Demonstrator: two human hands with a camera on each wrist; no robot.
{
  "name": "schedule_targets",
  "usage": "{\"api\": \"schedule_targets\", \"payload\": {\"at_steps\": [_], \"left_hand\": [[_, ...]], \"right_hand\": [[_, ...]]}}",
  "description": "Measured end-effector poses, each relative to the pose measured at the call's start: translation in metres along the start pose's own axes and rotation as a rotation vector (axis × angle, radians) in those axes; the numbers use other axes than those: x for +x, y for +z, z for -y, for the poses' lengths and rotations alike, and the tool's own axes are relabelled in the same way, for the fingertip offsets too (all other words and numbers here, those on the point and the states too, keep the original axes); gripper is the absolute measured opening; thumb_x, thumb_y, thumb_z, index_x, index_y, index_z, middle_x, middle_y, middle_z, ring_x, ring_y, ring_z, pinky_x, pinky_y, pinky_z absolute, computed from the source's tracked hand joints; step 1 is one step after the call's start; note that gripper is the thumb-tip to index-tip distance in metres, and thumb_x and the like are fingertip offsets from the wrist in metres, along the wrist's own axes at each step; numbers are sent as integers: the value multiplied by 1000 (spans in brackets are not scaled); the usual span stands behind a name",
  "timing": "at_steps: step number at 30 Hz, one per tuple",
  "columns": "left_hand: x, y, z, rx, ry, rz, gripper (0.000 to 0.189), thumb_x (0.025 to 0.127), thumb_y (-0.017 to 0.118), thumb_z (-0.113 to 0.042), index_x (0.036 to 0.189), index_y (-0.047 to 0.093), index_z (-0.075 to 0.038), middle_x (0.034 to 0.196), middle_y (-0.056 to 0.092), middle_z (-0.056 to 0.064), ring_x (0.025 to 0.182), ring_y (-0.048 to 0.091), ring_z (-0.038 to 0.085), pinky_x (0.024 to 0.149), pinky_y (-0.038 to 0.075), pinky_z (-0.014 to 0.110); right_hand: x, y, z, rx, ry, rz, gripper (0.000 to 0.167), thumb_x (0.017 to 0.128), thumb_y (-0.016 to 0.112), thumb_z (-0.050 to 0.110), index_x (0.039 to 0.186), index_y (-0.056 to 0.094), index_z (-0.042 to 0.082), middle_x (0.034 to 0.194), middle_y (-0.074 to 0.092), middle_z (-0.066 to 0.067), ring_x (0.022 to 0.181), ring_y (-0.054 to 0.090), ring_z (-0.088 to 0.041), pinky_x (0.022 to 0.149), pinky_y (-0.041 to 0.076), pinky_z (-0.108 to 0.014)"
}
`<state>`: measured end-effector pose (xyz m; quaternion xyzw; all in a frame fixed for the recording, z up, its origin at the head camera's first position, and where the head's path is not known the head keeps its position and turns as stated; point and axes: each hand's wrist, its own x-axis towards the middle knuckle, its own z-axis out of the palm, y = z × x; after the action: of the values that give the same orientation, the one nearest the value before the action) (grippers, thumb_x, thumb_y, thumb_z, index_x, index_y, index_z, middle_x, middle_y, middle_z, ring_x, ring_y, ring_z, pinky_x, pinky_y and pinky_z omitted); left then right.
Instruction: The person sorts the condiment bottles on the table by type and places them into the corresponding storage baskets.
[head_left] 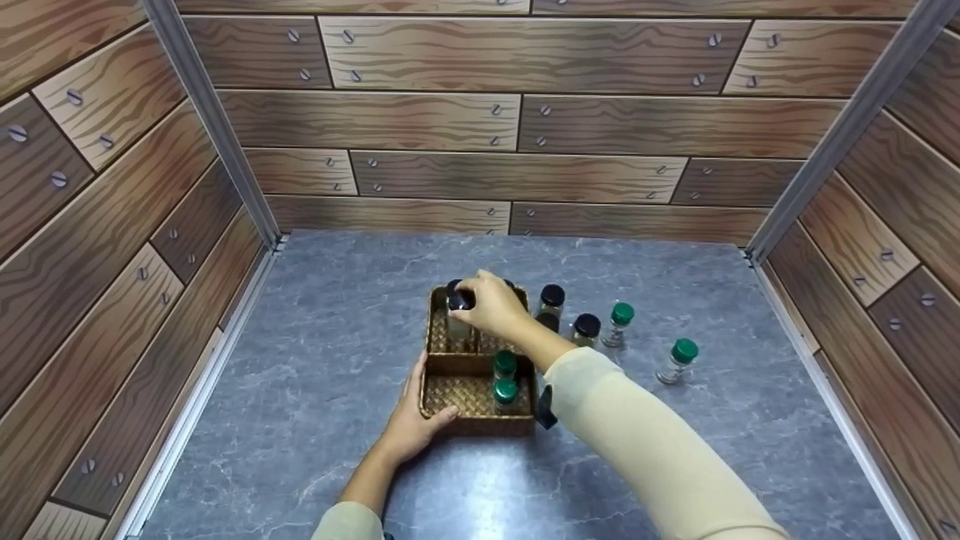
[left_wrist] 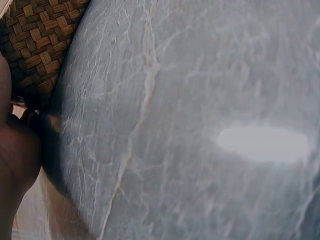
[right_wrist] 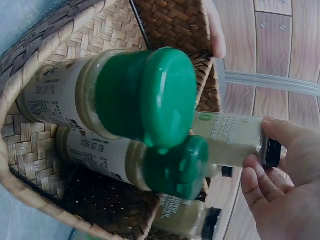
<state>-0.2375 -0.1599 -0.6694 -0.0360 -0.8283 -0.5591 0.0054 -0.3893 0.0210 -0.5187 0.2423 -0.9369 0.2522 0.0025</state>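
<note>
A woven divided basket (head_left: 480, 424) stands on the table. My left hand (head_left: 411, 421) grips its front left corner, thumb over the front rim and fingers along the left side. A spice jar with a black cap (right_wrist: 234, 139) is pinched near its cap by my right hand (head_left: 491, 304), over the back left compartment. Whether its base touches the basket floor I cannot tell. In the front compartment, two green-capped spice jars (right_wrist: 145, 97) stand at the right wall. Behind my right hand, another dark cap (head_left: 509, 283) partly shows at the back right compartment.
Right of the basket stand several black-capped jars (head_left: 586, 328), partly hidden by my right arm. Farther right are two more jars with green caps, one nearer (head_left: 621, 316) and one farther out (head_left: 683, 351). Wood-patterned walls (head_left: 517, 120) enclose the grey marbled table (head_left: 337, 322).
</note>
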Motion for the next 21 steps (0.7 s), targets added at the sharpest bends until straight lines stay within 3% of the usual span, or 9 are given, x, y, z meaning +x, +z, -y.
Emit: {"api": "schedule_targets", "payload": {"at_steps": [8,15,21], "left_hand": [[-1,1,0,-4,9,-8,112,92,87,-32,176,12,-24,181,17,23,166,21,50,132,21,73],[-1,0,2,-21,-1,12,112,94,85,-35,176,10,-26,182,14,21,167,19,49,131,21,74],[1,-2,1,-21,9,14,112,94,85,-35,176,11,-24,182,14,21,167,19,48,131,22,75]], "right_hand": [[8,11,-6,39,56,80,50,93,87,29,136,72,9,160,57,-23,157,45,-44,129,42,-54],[15,18,-6,23,46,109,45,94,87,27,133,71,10,151,62,-20,144,59,-41,122,50,-52],[19,19,-6,14,41,103,46,94,87,29,133,73,10,150,63,-23,142,60,-42,122,50,-53]]}}
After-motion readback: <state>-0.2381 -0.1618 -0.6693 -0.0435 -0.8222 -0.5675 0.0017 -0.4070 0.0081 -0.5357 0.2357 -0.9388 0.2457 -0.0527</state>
